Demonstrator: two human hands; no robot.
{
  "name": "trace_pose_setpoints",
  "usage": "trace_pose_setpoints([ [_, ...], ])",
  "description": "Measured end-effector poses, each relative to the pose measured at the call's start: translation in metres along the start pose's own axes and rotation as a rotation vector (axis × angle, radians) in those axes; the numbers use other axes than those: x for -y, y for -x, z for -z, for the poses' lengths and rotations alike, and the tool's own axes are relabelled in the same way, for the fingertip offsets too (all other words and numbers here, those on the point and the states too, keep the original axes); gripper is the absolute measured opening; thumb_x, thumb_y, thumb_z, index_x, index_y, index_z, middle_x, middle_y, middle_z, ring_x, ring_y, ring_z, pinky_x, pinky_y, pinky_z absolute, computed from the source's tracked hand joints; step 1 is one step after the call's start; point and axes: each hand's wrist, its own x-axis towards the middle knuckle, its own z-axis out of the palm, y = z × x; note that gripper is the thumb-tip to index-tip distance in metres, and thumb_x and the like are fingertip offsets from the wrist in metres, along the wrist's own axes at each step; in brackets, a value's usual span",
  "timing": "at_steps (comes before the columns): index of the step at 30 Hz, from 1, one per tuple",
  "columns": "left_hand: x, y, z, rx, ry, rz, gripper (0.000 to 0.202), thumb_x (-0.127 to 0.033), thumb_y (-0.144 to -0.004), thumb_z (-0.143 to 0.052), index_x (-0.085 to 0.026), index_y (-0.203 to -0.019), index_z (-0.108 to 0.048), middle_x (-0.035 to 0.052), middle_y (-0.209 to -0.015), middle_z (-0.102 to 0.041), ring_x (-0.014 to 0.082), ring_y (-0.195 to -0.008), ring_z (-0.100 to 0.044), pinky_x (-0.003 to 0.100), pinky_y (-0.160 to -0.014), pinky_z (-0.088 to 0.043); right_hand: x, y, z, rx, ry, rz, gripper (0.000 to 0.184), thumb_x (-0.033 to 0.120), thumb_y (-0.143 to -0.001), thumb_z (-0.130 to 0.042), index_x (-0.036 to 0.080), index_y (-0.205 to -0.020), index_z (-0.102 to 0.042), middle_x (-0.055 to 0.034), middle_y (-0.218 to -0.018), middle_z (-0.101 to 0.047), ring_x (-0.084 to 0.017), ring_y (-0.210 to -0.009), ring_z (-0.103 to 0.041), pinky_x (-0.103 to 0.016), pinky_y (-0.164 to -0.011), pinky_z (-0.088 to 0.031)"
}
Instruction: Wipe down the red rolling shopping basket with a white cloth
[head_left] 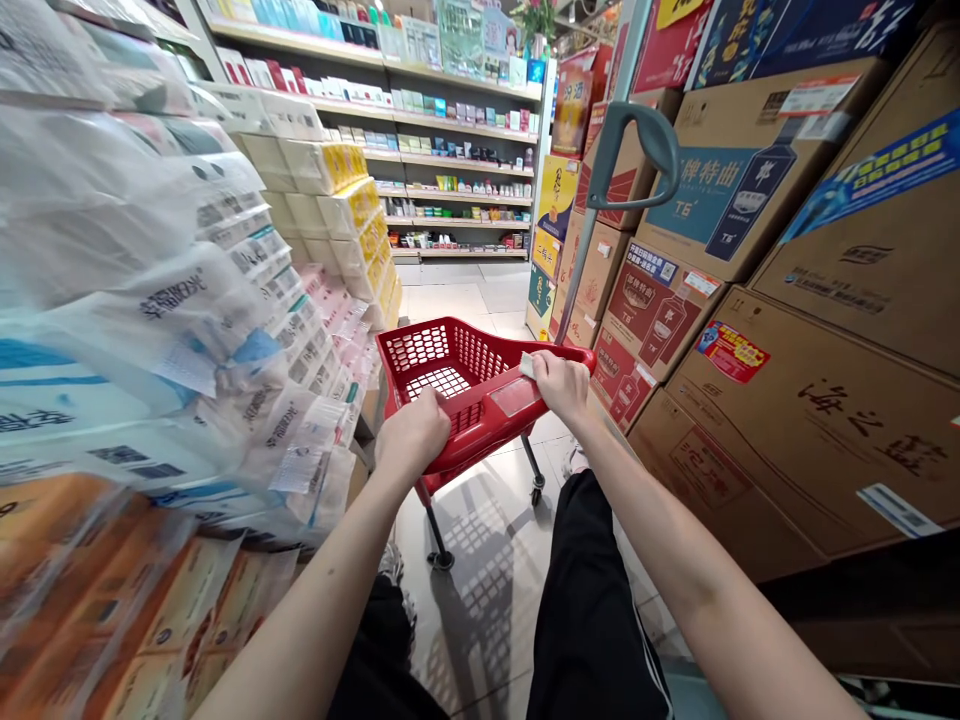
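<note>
A small red plastic shopping cart (442, 365) on wheels stands on the tiled floor in front of me, its basket empty. My left hand (411, 435) is closed over the cart's near rim on the left side. My right hand (561, 385) grips the near rim on the right and also presses a small white piece (527, 365), perhaps paper, against it. A grey handle (637, 140) on a long pole rises from the cart's right side, with neither hand on it. My legs in black trousers show below.
Stacks of wrapped tissue packs (187, 330) crowd the left of the narrow aisle. Tall piles of brown cardboard boxes (787, 300) line the right. Shelves of goods (450, 150) stand at the far end across open tiled floor (465, 290).
</note>
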Motion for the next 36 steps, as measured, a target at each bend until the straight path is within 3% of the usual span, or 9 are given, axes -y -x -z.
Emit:
trace_pose_setpoints([
  [4,-0.004,-0.004,-0.004,-0.024,0.012,0.016,0.041,-0.027,-0.086,-0.025,-0.020,-0.117,-0.051,0.0153,-0.107,-0.067,0.0320,-0.098,-0.063,0.042,-0.076,-0.045,0.017,0.030,-0.004,-0.126,-0.099,0.176,0.038,0.033,-0.095,-0.032,0.025,-0.123,-0.055,-0.0052,-0.118,-0.061,-0.020,-0.112,-0.049,-0.035,-0.102,-0.024],
  [8,-0.007,-0.005,-0.006,-0.041,0.030,0.009,0.041,-0.028,-0.086,-0.025,-0.023,-0.117,-0.051,0.0138,-0.105,-0.068,0.0321,-0.096,-0.063,0.042,-0.076,-0.044,0.020,0.042,-0.001,-0.102,-0.144,0.337,0.035,0.032,-0.094,-0.036,0.024,-0.120,-0.057,-0.0051,-0.116,-0.061,-0.019,-0.114,-0.047,-0.033,-0.105,-0.021],
  [11,-0.011,-0.004,-0.007,-0.048,0.046,0.007,0.040,-0.029,-0.087,-0.025,-0.023,-0.117,-0.051,0.0133,-0.104,-0.068,0.0316,-0.095,-0.063,0.042,-0.076,-0.044,0.014,0.029,0.006,-0.030,-0.128,0.421,0.032,0.034,-0.094,-0.037,0.025,-0.112,-0.062,-0.0032,-0.111,-0.063,-0.018,-0.111,-0.049,-0.032,-0.102,-0.024],
  [16,-0.024,0.002,-0.008,-0.060,0.138,-0.039,0.037,-0.027,-0.086,-0.027,-0.026,-0.113,-0.052,0.0087,-0.102,-0.069,0.0293,-0.093,-0.063,0.040,-0.075,-0.045,0.010,-0.010,0.007,0.152,0.021,0.419,0.035,0.038,-0.094,-0.036,0.025,-0.097,-0.067,-0.0023,-0.099,-0.067,-0.019,-0.096,-0.055,-0.032,-0.090,-0.032],
  [18,-0.031,0.004,-0.008,-0.068,0.169,-0.044,0.036,-0.026,-0.086,-0.028,-0.026,-0.112,-0.052,0.0076,-0.100,-0.069,0.0283,-0.093,-0.063,0.039,-0.076,-0.045,0.011,-0.017,0.006,0.170,0.059,0.406,0.038,0.038,-0.094,-0.033,0.024,-0.092,-0.068,-0.0032,-0.096,-0.068,-0.019,-0.094,-0.056,-0.033,-0.088,-0.032],
  [22,-0.037,0.006,-0.008,-0.105,0.186,-0.019,0.036,-0.024,-0.086,-0.028,-0.025,-0.112,-0.052,0.0082,-0.096,-0.070,0.0289,-0.094,-0.062,0.040,-0.077,-0.044,0.013,-0.001,0.004,0.090,-0.004,0.460,0.039,0.037,-0.095,-0.031,0.023,-0.096,-0.067,-0.0039,-0.097,-0.067,-0.019,-0.097,-0.054,-0.033,-0.092,-0.031],
  [28,-0.031,0.004,-0.010,-0.160,0.169,0.011,0.037,-0.027,-0.088,-0.026,-0.023,-0.116,-0.050,0.0113,-0.094,-0.069,0.0311,-0.092,-0.063,0.040,-0.074,-0.044,0.020,0.043,0.000,-0.003,-0.139,0.532,0.034,0.032,-0.095,-0.034,0.024,-0.103,-0.066,-0.0055,-0.119,-0.059,-0.020,-0.116,-0.044,-0.034,-0.099,-0.026],
  [32,-0.030,0.007,-0.009,-0.183,0.155,0.010,0.037,-0.030,-0.089,-0.023,-0.023,-0.115,-0.050,0.0112,-0.092,-0.069,0.0303,-0.088,-0.063,0.040,-0.073,-0.044,0.024,0.039,-0.003,0.018,-0.094,0.556,0.032,0.032,-0.093,-0.036,0.024,-0.098,-0.067,-0.0046,-0.120,-0.058,-0.020,-0.115,-0.044,-0.033,-0.100,-0.027],
  [36,-0.037,0.011,-0.007,-0.189,0.144,0.014,0.036,-0.029,-0.089,-0.024,-0.022,-0.116,-0.048,0.0119,-0.093,-0.069,0.0296,-0.086,-0.064,0.038,-0.073,-0.043,0.028,0.016,0.000,0.101,-0.001,0.609,0.030,0.032,-0.091,-0.039,0.024,-0.090,-0.068,-0.0034,-0.103,-0.063,-0.019,-0.103,-0.049,-0.033,-0.096,-0.030],
])
